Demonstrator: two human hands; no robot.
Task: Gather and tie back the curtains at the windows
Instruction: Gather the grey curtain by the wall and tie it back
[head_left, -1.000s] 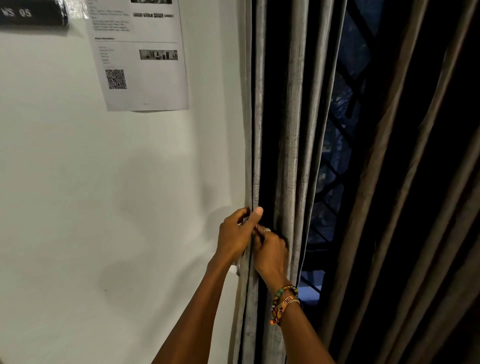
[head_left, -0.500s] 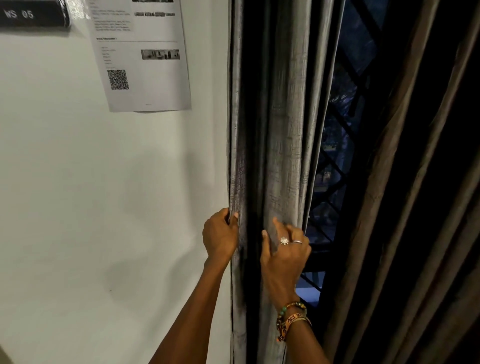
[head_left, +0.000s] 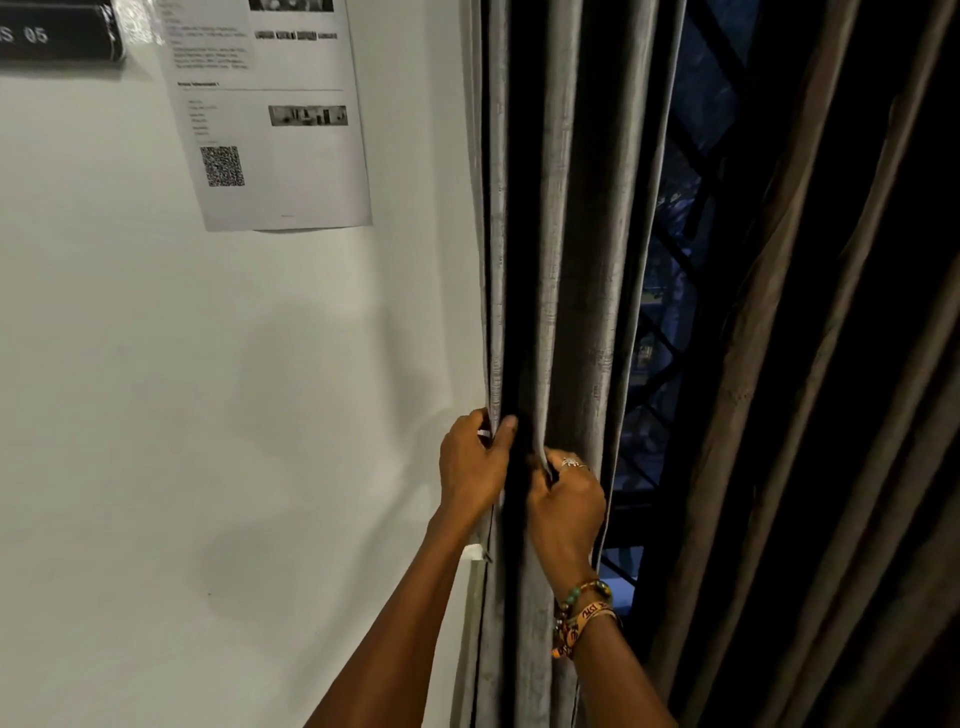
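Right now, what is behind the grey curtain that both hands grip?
Past the right edge of the grey curtain, a window grille with diagonal bars shows. Whatever lies behind the gathered folds is covered.

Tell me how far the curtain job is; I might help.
Done: the grey curtain is bunched into folds beside the wall. In hand: the left hand and right hand grip those folds. Left: no tie shows around it, and the brown curtain hangs ungathered.
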